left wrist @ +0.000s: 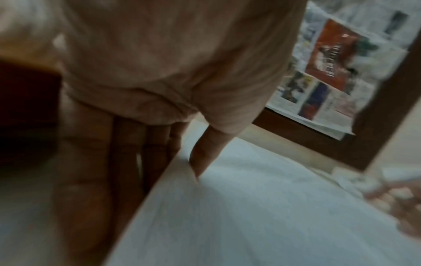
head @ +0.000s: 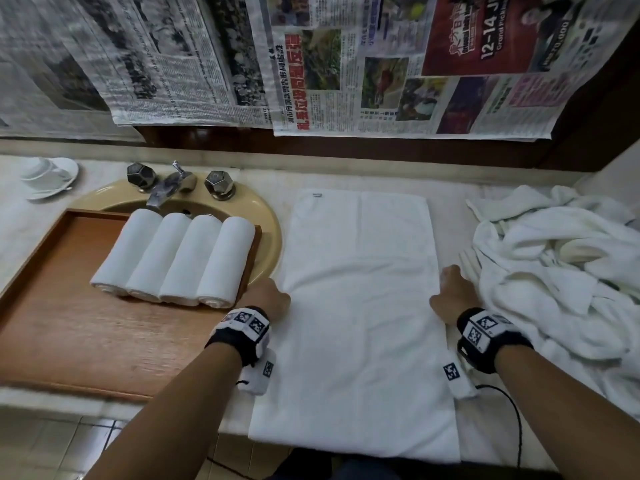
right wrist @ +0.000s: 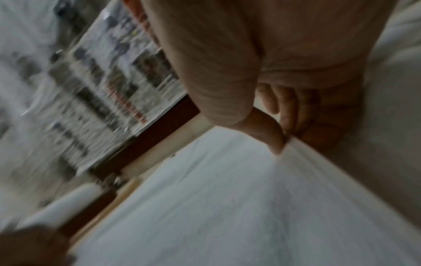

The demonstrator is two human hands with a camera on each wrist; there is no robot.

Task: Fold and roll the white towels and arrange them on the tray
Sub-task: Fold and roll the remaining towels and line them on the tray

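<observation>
A white towel (head: 360, 289) lies flat on the counter, its long side running away from me. My left hand (head: 268, 297) pinches its left edge about halfway along; in the left wrist view the hand (left wrist: 180, 162) has the thumb on top of the towel (left wrist: 250, 216) and the fingers (left wrist: 136, 144) under the edge. My right hand (head: 452, 296) pinches the right edge opposite; in the right wrist view that hand (right wrist: 284, 138) has its thumb pressing the towel (right wrist: 205, 207) against curled fingers. Several rolled white towels (head: 176, 258) lie side by side at the far end of a wooden tray (head: 69, 323).
A heap of loose white towels (head: 561, 271) lies right of my right hand. The tray partly covers a beige sink (head: 268, 223) with a metal faucet (head: 166, 188). A cup and saucer (head: 48, 174) stand at far left. Newspaper sheets (head: 311, 64) hang on the back wall.
</observation>
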